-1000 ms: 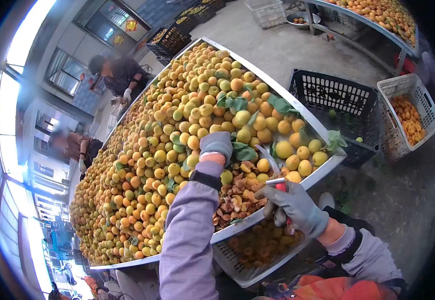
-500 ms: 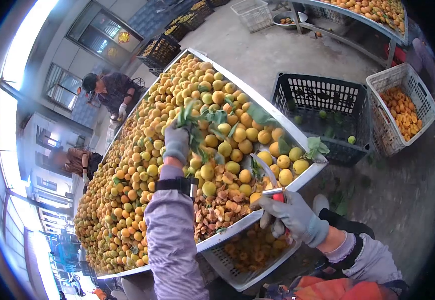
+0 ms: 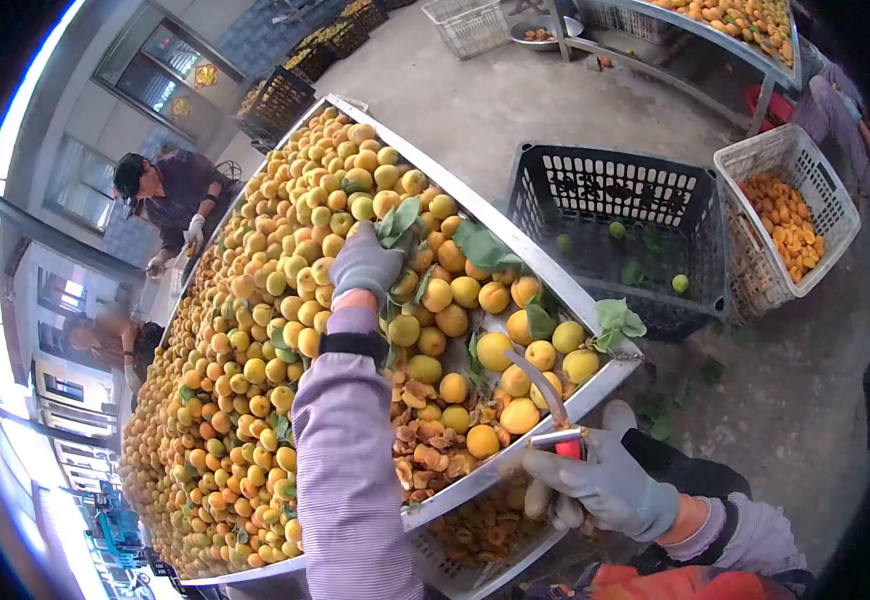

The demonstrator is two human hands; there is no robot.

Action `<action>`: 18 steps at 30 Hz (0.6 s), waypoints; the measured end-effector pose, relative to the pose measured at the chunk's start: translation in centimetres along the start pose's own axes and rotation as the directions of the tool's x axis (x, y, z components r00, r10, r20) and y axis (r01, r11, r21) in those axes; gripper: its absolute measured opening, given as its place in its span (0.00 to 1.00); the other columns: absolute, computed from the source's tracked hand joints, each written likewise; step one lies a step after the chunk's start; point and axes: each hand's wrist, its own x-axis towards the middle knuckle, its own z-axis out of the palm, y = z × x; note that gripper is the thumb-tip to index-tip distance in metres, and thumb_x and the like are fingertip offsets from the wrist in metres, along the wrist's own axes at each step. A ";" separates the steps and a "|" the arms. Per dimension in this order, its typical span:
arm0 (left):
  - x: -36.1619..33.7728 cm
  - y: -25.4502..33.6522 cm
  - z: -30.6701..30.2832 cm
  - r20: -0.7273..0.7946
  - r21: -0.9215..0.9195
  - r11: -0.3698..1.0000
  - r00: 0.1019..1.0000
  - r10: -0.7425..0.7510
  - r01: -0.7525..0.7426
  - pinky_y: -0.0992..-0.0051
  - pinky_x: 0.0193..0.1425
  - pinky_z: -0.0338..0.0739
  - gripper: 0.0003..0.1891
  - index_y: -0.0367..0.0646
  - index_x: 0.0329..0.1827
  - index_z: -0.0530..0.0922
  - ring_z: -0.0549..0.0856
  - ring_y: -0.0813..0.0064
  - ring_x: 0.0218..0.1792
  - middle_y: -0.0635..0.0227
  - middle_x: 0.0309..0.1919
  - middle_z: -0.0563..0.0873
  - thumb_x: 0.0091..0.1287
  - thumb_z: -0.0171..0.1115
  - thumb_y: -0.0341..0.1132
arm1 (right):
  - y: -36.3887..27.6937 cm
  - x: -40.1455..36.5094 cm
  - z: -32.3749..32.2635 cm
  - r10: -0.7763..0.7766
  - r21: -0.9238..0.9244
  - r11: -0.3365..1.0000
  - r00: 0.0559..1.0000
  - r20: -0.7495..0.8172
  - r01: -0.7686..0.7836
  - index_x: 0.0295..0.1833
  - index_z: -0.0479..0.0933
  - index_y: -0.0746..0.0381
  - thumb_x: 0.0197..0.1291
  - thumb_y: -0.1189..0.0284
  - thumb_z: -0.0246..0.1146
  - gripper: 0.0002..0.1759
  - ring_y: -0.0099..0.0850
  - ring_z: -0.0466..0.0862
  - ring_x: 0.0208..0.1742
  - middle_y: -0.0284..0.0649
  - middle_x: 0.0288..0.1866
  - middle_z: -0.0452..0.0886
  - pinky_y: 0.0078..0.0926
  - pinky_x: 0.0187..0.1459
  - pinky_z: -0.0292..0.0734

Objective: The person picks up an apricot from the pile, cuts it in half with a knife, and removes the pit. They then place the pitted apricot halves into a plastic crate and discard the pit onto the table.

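My left hand, in a grey glove, is down in the heap of yellow-orange apricots, its fingers curled. Green leaves stick out past its fingers; the fingertips are hidden. At the near corner of the tray, my gloved right hand is closed round a knife with a red handle. Its curved blade points up and left over the apricots. Split, brownish apricot pieces lie between the hands, inside the tray's metal rim.
Below the rim sits a crate with apricot pieces. To the right stand a black crate with a few green fruits and a white crate of orange halves. Two people are across the tray, one a person with white gloves.
My left hand has lowered among the apricots, and fewer leaves show at its fingers. My right hand and the knife sit slightly lower in view. The whole view has shifted a little.
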 end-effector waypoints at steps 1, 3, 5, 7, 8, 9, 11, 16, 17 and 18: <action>-0.1 0.1 0.0 0.004 0.002 1.000 1.000 0.004 -0.004 0.65 0.56 0.71 0.29 0.41 0.55 0.69 0.77 0.59 0.55 0.53 0.53 0.78 0.54 0.61 0.50 | 0.1 0.1 0.0 0.001 0.005 1.000 1.000 -0.003 -0.001 0.37 0.76 0.63 0.61 0.57 0.58 0.19 0.18 0.70 0.12 0.36 0.21 0.79 0.14 0.12 0.63; -0.6 -0.2 0.0 -0.001 0.017 0.999 0.999 0.040 -0.040 0.64 0.53 0.72 0.25 0.42 0.53 0.70 0.79 0.58 0.52 0.55 0.49 0.80 0.56 0.60 0.46 | 0.4 0.2 0.1 -0.053 0.031 0.998 0.998 0.019 0.052 0.36 0.76 0.64 0.61 0.56 0.58 0.19 0.18 0.70 0.12 0.36 0.21 0.79 0.14 0.11 0.63; -0.2 -1.4 0.7 -0.064 0.052 0.994 0.993 0.099 -0.096 0.62 0.51 0.73 0.19 0.43 0.50 0.71 0.80 0.57 0.50 0.54 0.45 0.82 0.57 0.57 0.40 | 0.5 0.3 0.6 -0.051 0.014 0.999 0.999 0.010 0.051 0.36 0.77 0.63 0.61 0.56 0.58 0.19 0.18 0.70 0.12 0.36 0.21 0.78 0.15 0.11 0.62; -0.6 -1.5 0.7 -0.024 0.082 0.982 0.985 0.170 -0.167 0.63 0.50 0.74 0.16 0.44 0.49 0.72 0.80 0.56 0.50 0.52 0.44 0.82 0.56 0.55 0.35 | 0.5 0.1 0.8 -0.060 -0.001 0.998 0.998 -0.011 0.060 0.36 0.77 0.63 0.61 0.55 0.58 0.19 0.18 0.70 0.12 0.36 0.20 0.78 0.15 0.11 0.61; -1.0 -1.7 0.8 -0.081 0.035 0.980 0.977 0.196 -0.194 0.63 0.50 0.74 0.15 0.45 0.47 0.74 0.80 0.54 0.48 0.50 0.42 0.82 0.55 0.54 0.31 | 0.5 0.1 0.7 -0.062 -0.034 0.998 0.998 -0.010 0.062 0.37 0.77 0.64 0.61 0.56 0.57 0.20 0.19 0.70 0.12 0.36 0.21 0.78 0.15 0.12 0.62; -1.0 -2.4 1.4 -0.086 0.039 0.979 0.976 0.201 -0.198 0.63 0.50 0.74 0.15 0.45 0.47 0.74 0.80 0.54 0.48 0.50 0.42 0.82 0.55 0.54 0.31 | 0.6 0.2 0.7 -0.064 -0.064 0.996 0.998 -0.007 0.064 0.39 0.78 0.64 0.62 0.56 0.57 0.20 0.19 0.71 0.13 0.36 0.21 0.78 0.15 0.13 0.63; -0.4 -5.0 2.5 -0.291 -0.232 0.946 0.944 0.155 -0.227 0.64 0.49 0.74 0.15 0.44 0.46 0.75 0.81 0.52 0.44 0.51 0.39 0.82 0.54 0.53 0.26 | 1.3 0.6 0.4 -0.129 -0.054 0.990 0.992 0.000 0.129 0.40 0.78 0.65 0.62 0.56 0.57 0.20 0.19 0.71 0.13 0.36 0.21 0.79 0.15 0.15 0.64; -3.5 -10.3 -3.3 -0.181 -0.955 0.237 0.983 0.025 -0.181 0.78 0.34 0.77 0.06 0.40 0.41 0.78 0.81 0.79 0.29 0.69 0.31 0.83 0.63 0.59 0.30 | 2.1 1.1 0.9 -0.176 -0.090 0.981 0.984 -0.008 0.174 0.44 0.77 0.67 0.61 0.58 0.57 0.21 0.19 0.72 0.14 0.37 0.22 0.79 0.14 0.17 0.65; -4.2 -11.6 -4.6 -0.155 -0.972 0.177 0.988 0.020 -0.156 0.79 0.33 0.77 0.06 0.40 0.40 0.78 0.81 0.80 0.29 0.70 0.31 0.83 0.65 0.59 0.33 | 2.3 1.4 1.0 -0.173 -0.092 0.981 0.985 0.010 0.173 0.44 0.77 0.67 0.61 0.58 0.57 0.21 0.19 0.72 0.14 0.37 0.22 0.79 0.14 0.17 0.65; -5.5 -12.2 -6.3 -0.162 -0.983 0.086 0.987 0.011 -0.162 0.77 0.34 0.78 0.06 0.40 0.40 0.79 0.83 0.77 0.31 0.69 0.30 0.83 0.65 0.59 0.32 | 2.6 1.6 1.1 -0.148 -0.083 0.985 0.989 0.017 0.149 0.45 0.76 0.66 0.61 0.57 0.57 0.21 0.19 0.71 0.13 0.36 0.24 0.79 0.13 0.15 0.64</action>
